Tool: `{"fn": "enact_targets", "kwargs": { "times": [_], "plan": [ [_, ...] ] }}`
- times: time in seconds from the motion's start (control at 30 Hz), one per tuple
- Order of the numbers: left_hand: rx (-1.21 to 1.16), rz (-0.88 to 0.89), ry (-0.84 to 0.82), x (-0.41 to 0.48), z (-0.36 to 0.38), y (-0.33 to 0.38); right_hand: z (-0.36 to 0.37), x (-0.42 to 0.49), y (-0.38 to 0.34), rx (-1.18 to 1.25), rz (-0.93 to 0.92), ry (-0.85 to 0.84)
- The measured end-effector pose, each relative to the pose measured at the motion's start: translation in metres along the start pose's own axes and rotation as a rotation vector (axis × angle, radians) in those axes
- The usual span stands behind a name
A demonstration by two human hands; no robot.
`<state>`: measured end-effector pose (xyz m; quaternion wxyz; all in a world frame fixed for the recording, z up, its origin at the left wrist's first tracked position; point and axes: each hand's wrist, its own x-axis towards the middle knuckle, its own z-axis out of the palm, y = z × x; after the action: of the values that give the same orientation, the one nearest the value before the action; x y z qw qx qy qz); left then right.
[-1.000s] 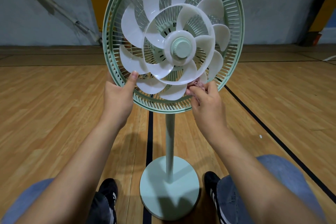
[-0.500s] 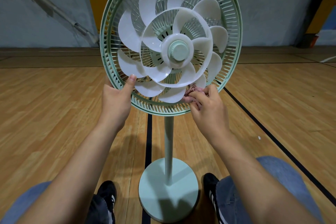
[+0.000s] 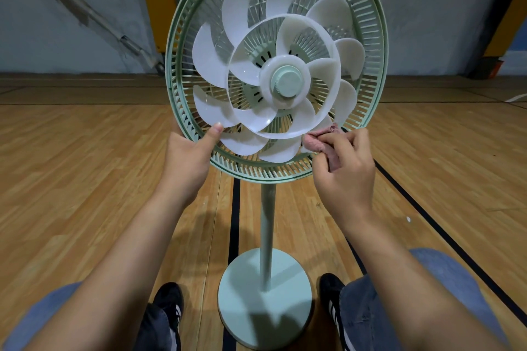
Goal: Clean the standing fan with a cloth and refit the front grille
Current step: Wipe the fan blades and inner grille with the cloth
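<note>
A pale green standing fan stands in front of me with its front grille off, so the white blades (image 3: 282,77) are bare inside the green rear grille (image 3: 368,37). My left hand (image 3: 188,159) grips the grille's lower left rim, thumb up against a blade. My right hand (image 3: 345,171) pinches a small pink cloth (image 3: 319,142) against the lower right blades and grille rim. No front grille is in view.
The fan's pole (image 3: 268,219) runs down to a round green base (image 3: 265,299) between my two black shoes (image 3: 168,310) on a wooden sports floor with black lines. A grey wall and a yellow post (image 3: 156,0) stand behind.
My right hand has drawn back to the right and down, so more of the pink cloth shows. The fan head has turned slightly. My left hand keeps its grip on the rim.
</note>
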<state>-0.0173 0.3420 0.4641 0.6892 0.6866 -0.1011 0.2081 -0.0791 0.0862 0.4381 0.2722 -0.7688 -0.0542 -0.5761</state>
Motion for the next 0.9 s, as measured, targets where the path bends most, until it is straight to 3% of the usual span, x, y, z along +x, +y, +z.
{"fn": "enact_targets", "kwargs": {
  "times": [0.17,0.37,0.7,0.9],
  "plan": [
    [0.02,-0.002,-0.058,0.003,-0.003,-0.004,0.011,-0.006,-0.001,-0.005,-0.056,-0.135],
    [0.015,-0.031,-0.142,0.006,-0.01,-0.002,0.01,-0.003,0.002,-0.02,0.002,-0.162],
    [-0.066,-0.134,0.097,0.007,-0.003,0.002,0.001,0.008,0.008,-0.051,0.084,-0.156],
    [-0.037,-0.082,0.095,0.006,-0.002,0.002,0.001,0.009,0.008,-0.068,0.086,-0.145]
  ]
}}
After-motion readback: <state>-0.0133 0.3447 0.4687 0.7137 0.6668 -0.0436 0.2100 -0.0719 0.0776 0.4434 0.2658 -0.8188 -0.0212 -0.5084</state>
